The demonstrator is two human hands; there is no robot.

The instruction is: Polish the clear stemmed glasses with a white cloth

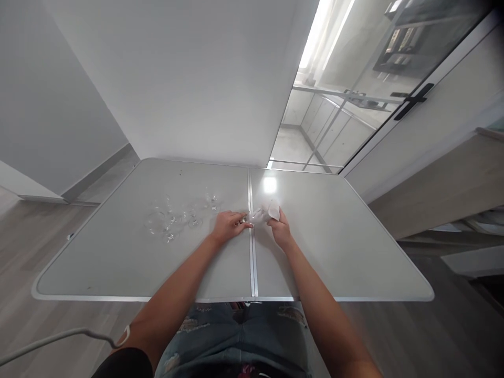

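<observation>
A clear wine glass (256,214) lies on its side between my two hands at the middle seam of the grey folding table (334,247). My left hand (228,226) is closed on the glass's stem or foot. My right hand (280,228) is closed on a white cloth (272,210) that is pressed against the glass's bowl. Several other clear glasses (177,218) lie and stand on the left half of the table, just left of my left hand.
A white wall stands behind the table. A glass sliding door with a black handle (411,100) is at the back right. A wooden counter (452,178) is to the right. A grey cable (51,341) runs at the lower left over wooden floor.
</observation>
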